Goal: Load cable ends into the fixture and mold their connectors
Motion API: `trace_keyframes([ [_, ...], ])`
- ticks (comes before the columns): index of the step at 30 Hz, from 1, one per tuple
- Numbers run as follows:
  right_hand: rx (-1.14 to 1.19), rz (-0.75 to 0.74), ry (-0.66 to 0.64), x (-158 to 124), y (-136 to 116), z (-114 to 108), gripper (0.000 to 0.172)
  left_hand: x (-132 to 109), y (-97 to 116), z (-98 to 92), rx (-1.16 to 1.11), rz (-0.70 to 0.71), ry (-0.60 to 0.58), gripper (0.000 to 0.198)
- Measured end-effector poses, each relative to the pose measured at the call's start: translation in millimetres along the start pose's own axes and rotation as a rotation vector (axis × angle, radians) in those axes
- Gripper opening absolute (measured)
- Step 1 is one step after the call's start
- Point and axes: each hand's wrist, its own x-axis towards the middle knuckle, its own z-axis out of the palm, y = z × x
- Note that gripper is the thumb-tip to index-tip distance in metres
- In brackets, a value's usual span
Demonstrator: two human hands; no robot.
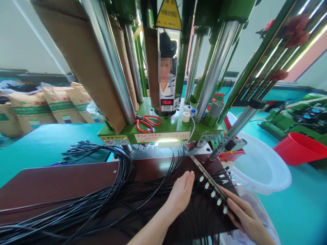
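Note:
My right hand (pixel 244 212) grips the near end of a narrow metal bar (pixel 208 177), which slants across the right of the brown worktop. Several white connectors (pixel 213 194) stick out along the bar's left side, with dark cables below them. Left of the bar, my left hand (pixel 181 192) hovers over the black cables with its fingers stretched out; nothing shows in it, though its palm side is partly hidden. A thick bundle of black cables (pixel 109 190) lies on the worktop to the left, and some cables (pixel 172 166) run toward the press.
A green press (pixel 163 126) with steel columns stands ahead, red-handled scissors (pixel 148 123) on its ledge. Cardboard (pixel 84 61) leans at its left. To the right are a white tub (pixel 265 180) and a red bucket (pixel 301 148). Paper sacks (pixel 56 105) stand at far left.

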Motion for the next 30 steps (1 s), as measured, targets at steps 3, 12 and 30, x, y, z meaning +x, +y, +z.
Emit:
trace_keyframes([
  [3,-0.076,-0.022,-0.111,2,2,-3,0.053,-2,-1,2.4,0.243,0.092,-0.101,0.035],
  [12,-0.15,-0.019,-0.202,6,7,-10,0.048,1,-3,-1.6,0.204,0.019,-0.211,0.041],
  [30,-0.717,-0.205,-0.499,26,-26,-47,0.045,-28,15,-1.7,1.078,0.13,-0.092,0.046],
])
